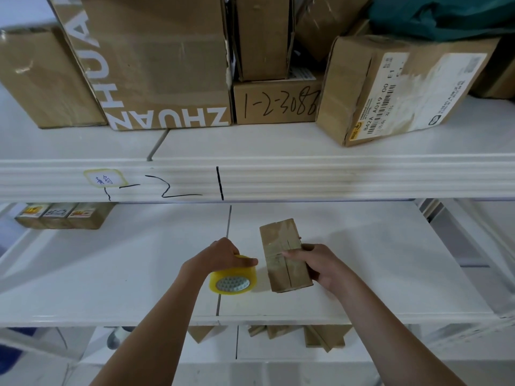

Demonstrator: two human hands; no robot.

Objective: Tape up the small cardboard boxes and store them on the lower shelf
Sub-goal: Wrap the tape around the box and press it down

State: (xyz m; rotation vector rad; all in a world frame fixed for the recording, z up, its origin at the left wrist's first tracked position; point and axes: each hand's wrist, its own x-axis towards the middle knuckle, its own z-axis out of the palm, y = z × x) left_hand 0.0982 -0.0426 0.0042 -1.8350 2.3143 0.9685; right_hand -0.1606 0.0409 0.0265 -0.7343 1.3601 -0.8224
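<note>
A small brown cardboard box (281, 249) lies on the white middle shelf (111, 274), its top flaps meeting along a centre seam with a strip of clear tape across it. My right hand (320, 266) grips the box's right side, with the thumb on top. My left hand (223, 254) grips a yellowish roll of clear tape (232, 277) just left of the box. On the lower shelf (278, 349) the tops of several brown boxes (323, 335) show below the middle shelf's front edge.
Three small taped boxes (61, 215) stand at the back left of the middle shelf. The upper shelf (278, 174) carries large cartons, among them a printed one (156, 65) and a labelled one (395, 90). A white shelf upright (473, 246) stands at right.
</note>
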